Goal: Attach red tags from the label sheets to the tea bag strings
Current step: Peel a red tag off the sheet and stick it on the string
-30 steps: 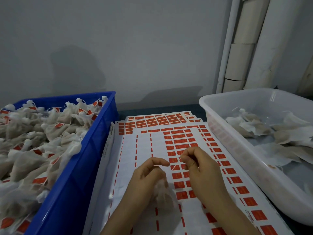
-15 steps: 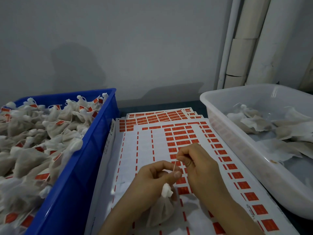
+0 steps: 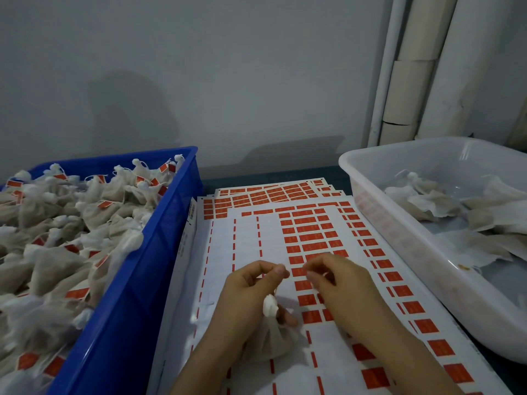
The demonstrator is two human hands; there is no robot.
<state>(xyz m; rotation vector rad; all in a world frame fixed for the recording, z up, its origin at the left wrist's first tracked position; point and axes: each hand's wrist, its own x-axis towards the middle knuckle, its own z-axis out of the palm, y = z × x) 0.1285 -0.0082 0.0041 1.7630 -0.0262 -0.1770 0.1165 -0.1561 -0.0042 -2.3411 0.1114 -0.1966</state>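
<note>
Head view: many tagged bags (image 3: 85, 220) are piled in the blue bin (image 3: 128, 309), left; few plain bags (image 3: 427, 203) are seen in the white tub (image 3: 399, 235), right. Low middle, one tea bag (image 3: 271, 342) is gripped by the left hand (image 3: 245, 297). The right hand (image 3: 342, 286) is curled over red tags (image 3: 310, 238); its hold cannot be told.

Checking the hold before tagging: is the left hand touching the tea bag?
Touching. In the head view the left hand curls its lower fingers round the neck of the tea bag.
</note>
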